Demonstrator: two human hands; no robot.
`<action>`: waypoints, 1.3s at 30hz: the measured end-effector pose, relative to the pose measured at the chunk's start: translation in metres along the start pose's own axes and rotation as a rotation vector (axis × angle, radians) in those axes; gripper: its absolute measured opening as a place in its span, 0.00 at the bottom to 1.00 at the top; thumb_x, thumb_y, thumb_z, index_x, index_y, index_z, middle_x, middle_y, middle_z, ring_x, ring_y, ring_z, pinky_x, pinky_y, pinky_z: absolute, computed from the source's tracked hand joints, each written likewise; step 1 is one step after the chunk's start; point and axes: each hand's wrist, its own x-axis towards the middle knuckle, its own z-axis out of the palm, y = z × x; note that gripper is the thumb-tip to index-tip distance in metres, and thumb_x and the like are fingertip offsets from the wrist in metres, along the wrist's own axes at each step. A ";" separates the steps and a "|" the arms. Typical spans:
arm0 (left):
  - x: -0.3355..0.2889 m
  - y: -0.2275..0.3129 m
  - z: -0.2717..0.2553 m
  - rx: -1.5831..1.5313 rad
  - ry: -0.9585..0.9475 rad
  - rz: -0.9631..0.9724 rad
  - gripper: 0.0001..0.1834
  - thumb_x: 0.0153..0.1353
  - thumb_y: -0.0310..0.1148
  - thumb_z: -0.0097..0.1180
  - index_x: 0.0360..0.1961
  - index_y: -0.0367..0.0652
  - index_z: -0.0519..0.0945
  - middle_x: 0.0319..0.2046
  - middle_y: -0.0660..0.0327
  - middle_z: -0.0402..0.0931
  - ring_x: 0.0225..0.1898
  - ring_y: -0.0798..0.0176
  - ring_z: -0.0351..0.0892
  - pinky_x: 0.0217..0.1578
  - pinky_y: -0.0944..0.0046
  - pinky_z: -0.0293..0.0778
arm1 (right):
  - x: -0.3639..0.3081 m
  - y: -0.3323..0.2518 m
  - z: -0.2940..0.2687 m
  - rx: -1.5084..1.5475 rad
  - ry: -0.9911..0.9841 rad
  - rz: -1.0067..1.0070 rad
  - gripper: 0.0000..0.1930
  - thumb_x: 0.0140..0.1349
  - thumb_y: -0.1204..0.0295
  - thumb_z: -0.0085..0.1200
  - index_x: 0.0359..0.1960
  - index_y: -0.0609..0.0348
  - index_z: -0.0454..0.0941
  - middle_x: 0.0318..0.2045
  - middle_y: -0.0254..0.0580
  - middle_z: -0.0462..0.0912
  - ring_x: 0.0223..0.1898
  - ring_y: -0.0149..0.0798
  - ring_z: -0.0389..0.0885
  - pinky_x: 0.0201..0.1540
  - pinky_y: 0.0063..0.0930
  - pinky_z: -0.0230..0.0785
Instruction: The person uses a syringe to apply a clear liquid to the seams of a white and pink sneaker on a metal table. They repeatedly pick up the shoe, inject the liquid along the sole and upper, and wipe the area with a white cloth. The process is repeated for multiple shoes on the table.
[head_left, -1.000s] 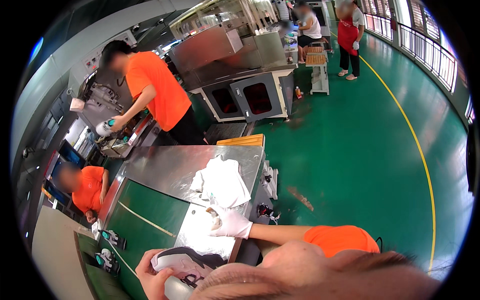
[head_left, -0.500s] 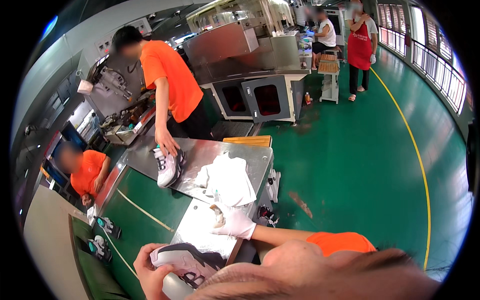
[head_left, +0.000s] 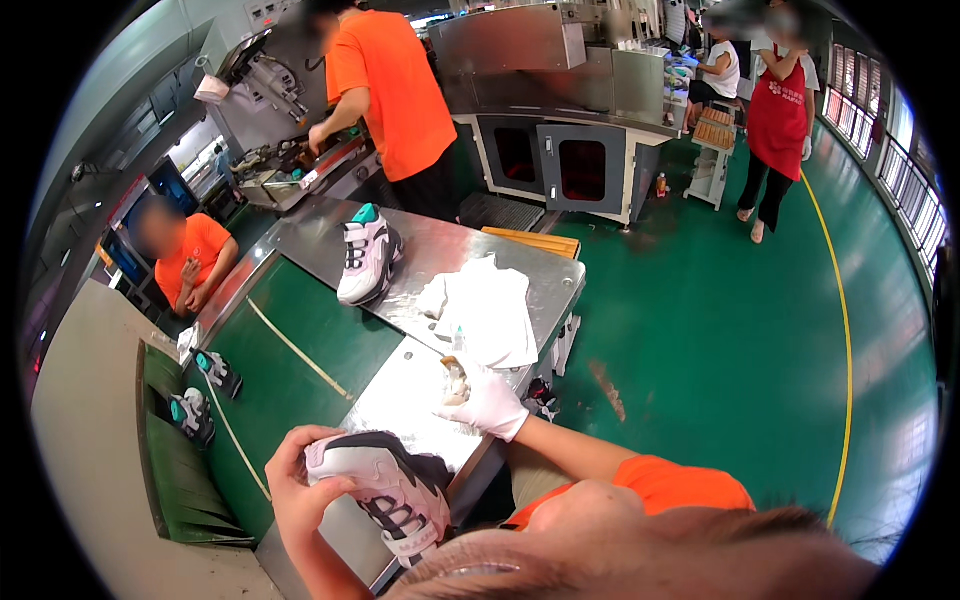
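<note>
My bare left hand (head_left: pixel 305 480) grips a pale pink and white sneaker (head_left: pixel 375 470) by one end, fingers and thumb on either side. The sneaker is tilted, with its dark sole edge upward and its straps toward me. My right hand (head_left: pixel 490 405), in a white glove, is closed around a small brown and whitish thing (head_left: pixel 455 383) whose kind I cannot make out. It is over the metal table (head_left: pixel 385 415), just nearer than a white cloth (head_left: pixel 490 310). A clear narrow tip (head_left: pixel 458 340) shows between that hand and the cloth.
Another sneaker (head_left: pixel 368 258) stands on the table's far part. A person in orange (head_left: pixel 390 95) works at a machine beyond; another sits at the left (head_left: pixel 195 255). Several sneakers (head_left: pixel 195 415) rest along the green conveyor at left. A person in a red apron (head_left: pixel 778 115) stands far right.
The co-worker has let go of the sneaker on the table and drawn the hand back to the machine. More of my sneaker's straps now shows. The whole view has shifted.
</note>
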 end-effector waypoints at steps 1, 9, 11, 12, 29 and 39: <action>-0.001 0.002 0.001 -0.016 0.007 -0.021 0.31 0.37 0.31 0.76 0.45 0.31 0.79 0.40 0.58 0.80 0.41 0.66 0.80 0.45 0.68 0.74 | 0.001 0.002 0.000 -0.050 0.024 -0.029 0.41 0.45 0.61 0.75 0.61 0.58 0.69 0.44 0.43 0.81 0.39 0.35 0.81 0.47 0.28 0.74; -0.003 0.000 0.001 -0.027 0.020 0.003 0.31 0.37 0.31 0.76 0.46 0.30 0.79 0.40 0.58 0.80 0.42 0.65 0.80 0.45 0.68 0.75 | 0.002 0.004 0.003 -0.022 0.006 -0.040 0.41 0.45 0.56 0.74 0.59 0.61 0.69 0.40 0.46 0.80 0.38 0.41 0.82 0.48 0.32 0.75; -0.002 0.000 0.002 -0.036 0.021 -0.005 0.31 0.37 0.31 0.76 0.46 0.30 0.79 0.41 0.58 0.80 0.42 0.65 0.80 0.45 0.68 0.75 | 0.002 0.004 0.001 -0.020 0.011 -0.042 0.41 0.45 0.56 0.74 0.59 0.61 0.69 0.38 0.45 0.80 0.37 0.40 0.82 0.48 0.32 0.75; -0.002 0.001 0.003 -0.038 0.020 -0.010 0.31 0.37 0.31 0.76 0.46 0.30 0.79 0.41 0.58 0.80 0.42 0.65 0.81 0.45 0.68 0.75 | 0.002 0.005 0.001 -0.026 0.023 -0.058 0.41 0.45 0.56 0.74 0.59 0.61 0.69 0.38 0.45 0.80 0.37 0.39 0.81 0.48 0.32 0.75; -0.003 -0.004 0.001 -0.060 0.020 -0.012 0.33 0.36 0.30 0.78 0.46 0.31 0.79 0.42 0.57 0.80 0.43 0.64 0.81 0.47 0.66 0.75 | 0.002 0.008 0.003 -0.061 0.035 -0.066 0.40 0.44 0.63 0.75 0.60 0.58 0.70 0.35 0.37 0.78 0.31 0.28 0.77 0.42 0.24 0.74; -0.002 -0.004 0.000 -0.038 0.021 -0.010 0.33 0.36 0.32 0.79 0.46 0.31 0.79 0.42 0.57 0.80 0.44 0.64 0.80 0.47 0.66 0.74 | 0.002 -0.003 -0.001 -0.046 -0.033 0.006 0.42 0.43 0.55 0.75 0.59 0.61 0.70 0.42 0.49 0.80 0.40 0.43 0.82 0.49 0.32 0.74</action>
